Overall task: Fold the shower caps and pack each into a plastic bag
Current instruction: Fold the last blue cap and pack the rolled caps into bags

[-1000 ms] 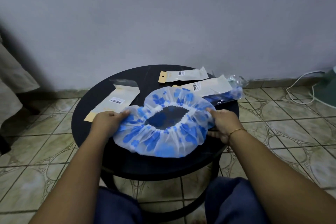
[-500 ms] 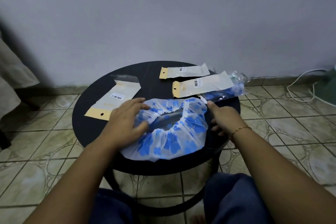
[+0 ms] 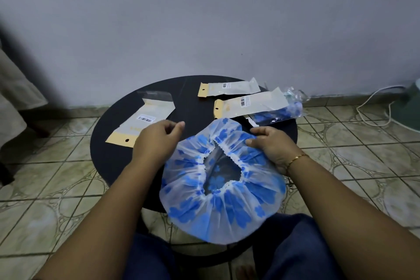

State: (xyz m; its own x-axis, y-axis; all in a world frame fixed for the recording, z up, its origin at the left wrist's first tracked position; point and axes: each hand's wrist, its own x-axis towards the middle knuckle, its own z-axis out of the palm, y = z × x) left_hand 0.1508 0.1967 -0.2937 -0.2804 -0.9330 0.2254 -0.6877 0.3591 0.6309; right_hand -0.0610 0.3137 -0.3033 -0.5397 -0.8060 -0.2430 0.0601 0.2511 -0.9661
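A white shower cap (image 3: 218,207) with blue flowers lies spread over the near edge of the round black table (image 3: 106,154), its elastic opening facing up and its near part hanging off the edge. My right hand (image 3: 270,145) pinches the cap's far right rim. My left hand (image 3: 156,138) hovers just left of the cap, fingers loosely curled, holding nothing. Three flat plastic bags with tan headers lie on the table: one at the left (image 3: 145,118), one at the back (image 3: 229,88), one at the right (image 3: 250,104).
A packed blue cap in clear plastic (image 3: 279,113) lies at the table's right edge. A white cable (image 3: 372,107) runs over the tiled floor on the right. My knees in dark trousers (image 3: 295,245) sit under the table's near edge. A grey wall stands behind.
The cap was folded half shut under both hands; now it is spread open and pulled nearer, over the table's edge. My left hand has let go and lifted off it.
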